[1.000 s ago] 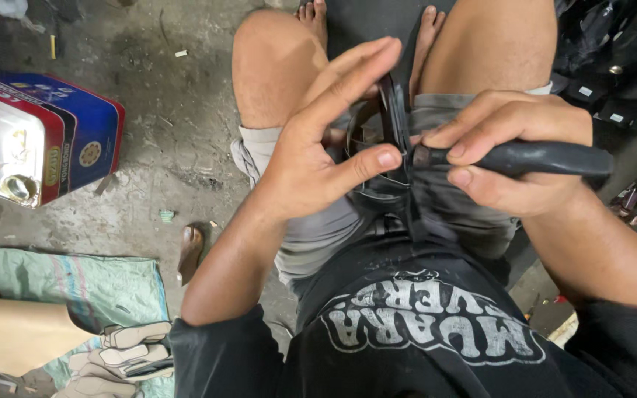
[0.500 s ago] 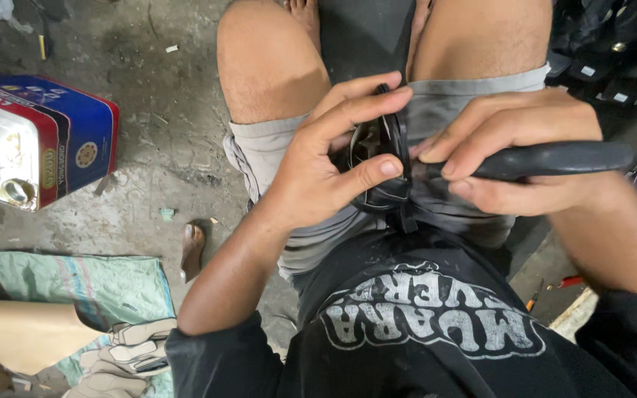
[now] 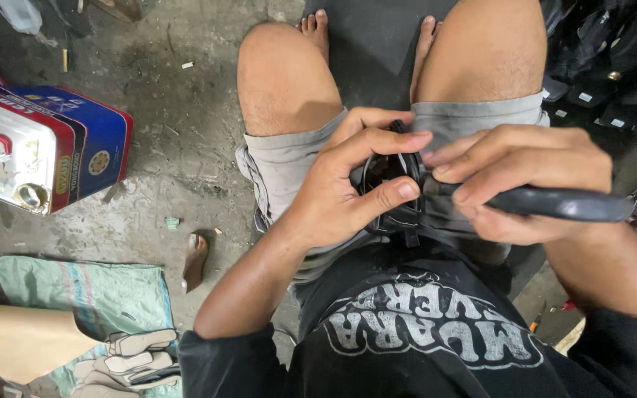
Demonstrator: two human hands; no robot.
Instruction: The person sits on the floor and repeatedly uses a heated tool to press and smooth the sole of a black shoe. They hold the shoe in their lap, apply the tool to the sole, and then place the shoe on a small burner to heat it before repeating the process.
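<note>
I sit with bare knees apart in grey shorts. My left hand (image 3: 348, 184) pinches a small black strap piece with a ring-shaped part (image 3: 386, 173) over my lap, thumb and forefinger curled around it. My right hand (image 3: 514, 180) meets it from the right and grips a long black rubbery strip (image 3: 569, 204) that sticks out to the right past my fingers. Both hands touch at the strap piece, whose lower part is hidden behind my fingers.
A red, blue and silver metal can (image 3: 35, 151) lies on the concrete floor at left. A green sack (image 3: 86, 291) and stacked pale sole pieces (image 3: 130, 357) lie lower left. Dark leather pieces (image 3: 613, 51) are piled at upper right. A black mat (image 3: 374, 44) is under my feet.
My left fingers have closed from spread to pinching the strap piece. Both hands have stayed together over my lap while the view shifted a little.
</note>
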